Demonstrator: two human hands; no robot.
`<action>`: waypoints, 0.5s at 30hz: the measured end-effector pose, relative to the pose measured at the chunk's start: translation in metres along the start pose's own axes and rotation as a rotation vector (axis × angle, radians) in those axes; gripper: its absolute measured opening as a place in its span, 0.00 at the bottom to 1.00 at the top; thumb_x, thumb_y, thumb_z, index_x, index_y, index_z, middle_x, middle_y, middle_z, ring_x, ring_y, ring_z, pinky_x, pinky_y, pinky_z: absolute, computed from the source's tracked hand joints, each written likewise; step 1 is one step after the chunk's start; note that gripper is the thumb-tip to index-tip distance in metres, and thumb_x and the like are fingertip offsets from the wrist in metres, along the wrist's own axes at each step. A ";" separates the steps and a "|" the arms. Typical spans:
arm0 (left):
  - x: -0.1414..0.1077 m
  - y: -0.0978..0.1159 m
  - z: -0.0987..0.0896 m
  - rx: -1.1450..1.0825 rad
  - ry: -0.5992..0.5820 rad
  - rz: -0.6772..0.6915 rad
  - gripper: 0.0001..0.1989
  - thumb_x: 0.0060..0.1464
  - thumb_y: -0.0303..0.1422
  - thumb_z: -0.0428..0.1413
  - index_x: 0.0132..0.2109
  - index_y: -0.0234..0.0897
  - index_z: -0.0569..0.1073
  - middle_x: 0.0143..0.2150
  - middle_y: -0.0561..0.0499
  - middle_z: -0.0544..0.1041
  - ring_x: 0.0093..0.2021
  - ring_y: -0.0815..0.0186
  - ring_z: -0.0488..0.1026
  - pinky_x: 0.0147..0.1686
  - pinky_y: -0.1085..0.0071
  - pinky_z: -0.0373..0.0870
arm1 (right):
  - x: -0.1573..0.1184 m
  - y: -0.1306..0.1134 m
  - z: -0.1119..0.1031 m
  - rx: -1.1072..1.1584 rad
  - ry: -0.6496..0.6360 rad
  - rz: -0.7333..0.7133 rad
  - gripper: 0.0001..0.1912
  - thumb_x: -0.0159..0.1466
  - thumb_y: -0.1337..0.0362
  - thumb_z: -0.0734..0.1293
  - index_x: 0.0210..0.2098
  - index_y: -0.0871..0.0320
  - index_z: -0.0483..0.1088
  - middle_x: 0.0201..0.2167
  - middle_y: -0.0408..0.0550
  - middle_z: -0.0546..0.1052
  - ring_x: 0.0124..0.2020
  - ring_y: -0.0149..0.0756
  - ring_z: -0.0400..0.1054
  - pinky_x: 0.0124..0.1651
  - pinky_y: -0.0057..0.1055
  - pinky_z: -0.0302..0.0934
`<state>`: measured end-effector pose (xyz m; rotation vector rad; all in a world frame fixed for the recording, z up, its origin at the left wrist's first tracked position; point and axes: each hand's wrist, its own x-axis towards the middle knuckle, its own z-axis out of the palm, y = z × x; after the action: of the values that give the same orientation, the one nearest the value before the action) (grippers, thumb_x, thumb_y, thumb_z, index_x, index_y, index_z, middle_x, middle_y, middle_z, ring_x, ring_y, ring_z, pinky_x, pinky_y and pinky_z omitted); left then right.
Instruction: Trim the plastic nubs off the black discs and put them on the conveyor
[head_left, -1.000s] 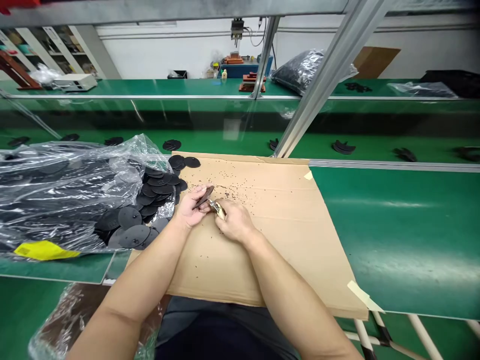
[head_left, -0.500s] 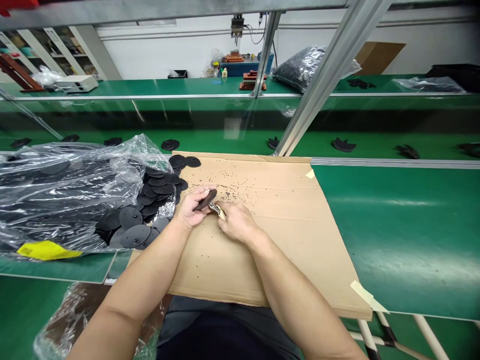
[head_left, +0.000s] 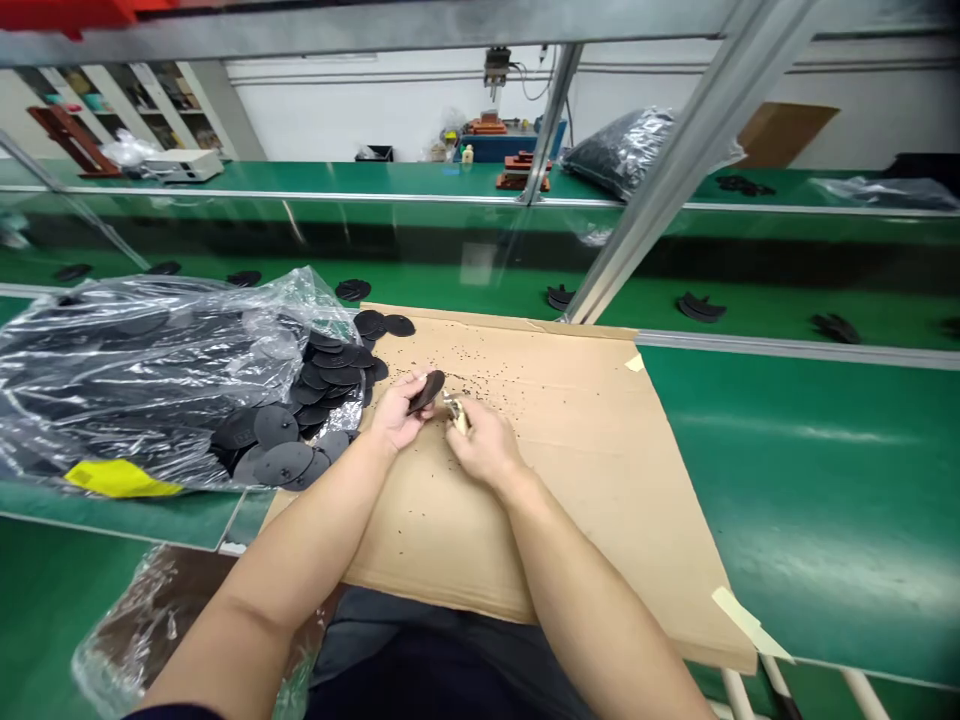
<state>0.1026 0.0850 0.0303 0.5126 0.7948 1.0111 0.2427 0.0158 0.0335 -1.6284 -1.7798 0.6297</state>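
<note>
My left hand (head_left: pixel 395 414) grips a dark, round rubber-like disc (head_left: pixel 427 392), seen nearly edge-on, between fingers and thumb. My right hand (head_left: pixel 485 446) is shut on a small trimming tool with a pale yellow handle (head_left: pixel 457 414), its tip close to the disc's edge. Both hands are above a flattened cardboard sheet (head_left: pixel 577 480) strewn with black flecks (head_left: pixel 465 370). To the left of my left hand, a heap of similar black discs (head_left: pixel 322 375) spills from a clear plastic bag (head_left: pixel 142 370). The tool's tip is partly hidden by my fingers.
The cardboard lies on a green workbench (head_left: pixel 810 470), taped at its corners. A yellow tag (head_left: pixel 120 478) sits on the bag. Behind a metal rail (head_left: pixel 787 348) and aluminium post (head_left: pixel 660 200), more black parts (head_left: pixel 697 308) lie on a green belt.
The whole scene has shifted slightly right in view as my head moved. Both hands still hold the disc and tool, with the disc turned a little more upright.
</note>
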 end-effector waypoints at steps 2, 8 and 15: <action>0.002 0.000 0.001 -0.035 0.067 0.038 0.08 0.50 0.24 0.56 0.40 0.33 0.71 0.26 0.53 0.70 0.19 0.73 0.65 0.17 0.78 0.60 | 0.001 0.003 -0.003 0.278 0.065 0.059 0.20 0.58 0.58 0.61 0.48 0.58 0.69 0.34 0.49 0.75 0.35 0.41 0.69 0.41 0.38 0.63; 0.010 -0.002 -0.003 -0.142 0.050 0.080 0.09 0.48 0.26 0.61 0.39 0.32 0.71 0.33 0.49 0.75 0.30 0.70 0.72 0.26 0.75 0.66 | 0.008 0.015 -0.022 0.967 -0.135 0.133 0.29 0.63 0.49 0.48 0.53 0.56 0.66 0.42 0.55 0.73 0.45 0.44 0.69 0.44 0.46 0.65; 0.015 -0.011 -0.008 -0.140 -0.050 0.111 0.16 0.42 0.30 0.66 0.38 0.33 0.72 0.27 0.54 0.71 0.23 0.76 0.64 0.24 0.77 0.58 | 0.012 -0.021 -0.024 0.847 -0.161 0.056 0.17 0.59 0.52 0.59 0.43 0.53 0.68 0.29 0.47 0.69 0.30 0.39 0.66 0.37 0.42 0.64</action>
<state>0.1067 0.0936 0.0120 0.4638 0.6513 1.1433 0.2453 0.0240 0.0661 -1.0505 -1.2768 1.3445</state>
